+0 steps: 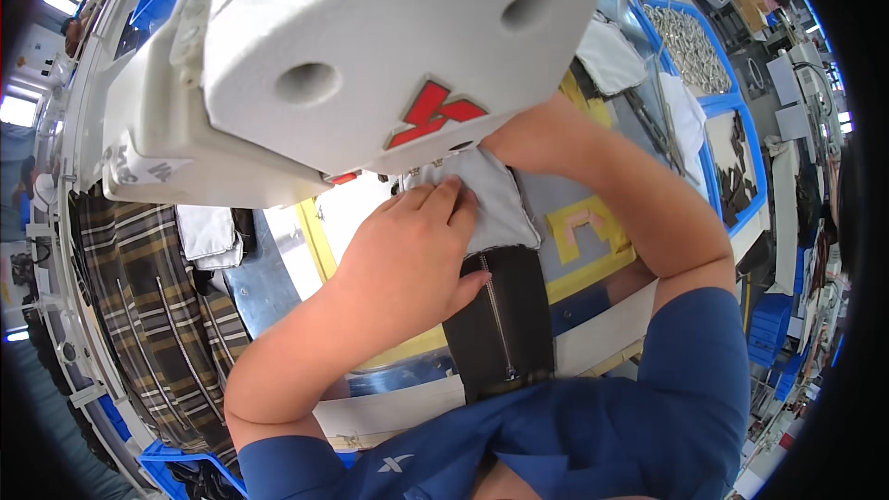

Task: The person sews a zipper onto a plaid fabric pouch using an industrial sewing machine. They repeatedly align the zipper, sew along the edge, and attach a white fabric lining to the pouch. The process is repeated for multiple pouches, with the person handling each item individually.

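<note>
Under the head of a large pale sewing machine (pixel 389 28) lies a light grey fabric piece (pixel 500 213). My left hand (pixel 403 245) rests flat on its left side, fingers stretched toward the machine and thumb out over a black fabric strip (pixel 523 315). A metal zipper (pixel 495 315) runs along that strip, which reaches from the grey piece toward my body. My right hand (pixel 532 137) is at the far right edge of the grey piece, close under the machine head. The machine hides its fingers, so whether they grip anything does not show.
Brown plaid fabric (pixel 130 268) with long zippers hangs at the left, beside grey pieces (pixel 206 233). Yellow tape (pixel 593 255) marks the work surface. At the right stand a blue bin of metal parts (pixel 685 48) and a blue tray of dark pieces (pixel 736 176).
</note>
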Available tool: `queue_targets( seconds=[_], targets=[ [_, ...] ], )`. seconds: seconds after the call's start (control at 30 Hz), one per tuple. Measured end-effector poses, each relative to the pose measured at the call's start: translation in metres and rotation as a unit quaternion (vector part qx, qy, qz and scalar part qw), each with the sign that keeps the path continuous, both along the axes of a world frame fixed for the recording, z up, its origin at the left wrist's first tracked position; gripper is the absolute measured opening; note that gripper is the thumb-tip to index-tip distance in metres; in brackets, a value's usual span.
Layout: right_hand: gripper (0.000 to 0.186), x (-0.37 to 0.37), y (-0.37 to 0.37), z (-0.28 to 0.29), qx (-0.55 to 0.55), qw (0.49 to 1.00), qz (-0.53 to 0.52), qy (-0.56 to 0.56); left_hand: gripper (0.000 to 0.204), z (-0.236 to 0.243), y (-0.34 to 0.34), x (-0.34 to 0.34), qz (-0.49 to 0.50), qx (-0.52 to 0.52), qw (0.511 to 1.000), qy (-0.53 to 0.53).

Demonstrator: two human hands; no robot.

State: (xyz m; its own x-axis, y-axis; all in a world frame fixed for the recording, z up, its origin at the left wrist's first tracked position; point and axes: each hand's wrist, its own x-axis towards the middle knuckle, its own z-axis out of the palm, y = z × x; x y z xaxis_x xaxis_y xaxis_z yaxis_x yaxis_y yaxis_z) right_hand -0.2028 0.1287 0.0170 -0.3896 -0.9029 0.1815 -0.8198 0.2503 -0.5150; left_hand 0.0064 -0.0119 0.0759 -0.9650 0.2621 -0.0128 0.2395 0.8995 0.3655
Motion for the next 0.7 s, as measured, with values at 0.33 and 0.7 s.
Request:
queue_targets(
  seconds=[0.33, 0.7],
  targets=[
    [0.013, 0.028, -0.013, 0.010, -0.042, 0.999, -0.033, -0.002, 0.061, 0.016, -0.011, 0.006, 0.013, -0.019, 0.999, -0.042],
    [0.020, 0.024, -0.003, 0.011, -0.052, 0.998, -0.008, 0.043, 0.071, 0.018, -0.011, 0.007, 0.007, -0.048, 0.996, -0.074]
  ],
)
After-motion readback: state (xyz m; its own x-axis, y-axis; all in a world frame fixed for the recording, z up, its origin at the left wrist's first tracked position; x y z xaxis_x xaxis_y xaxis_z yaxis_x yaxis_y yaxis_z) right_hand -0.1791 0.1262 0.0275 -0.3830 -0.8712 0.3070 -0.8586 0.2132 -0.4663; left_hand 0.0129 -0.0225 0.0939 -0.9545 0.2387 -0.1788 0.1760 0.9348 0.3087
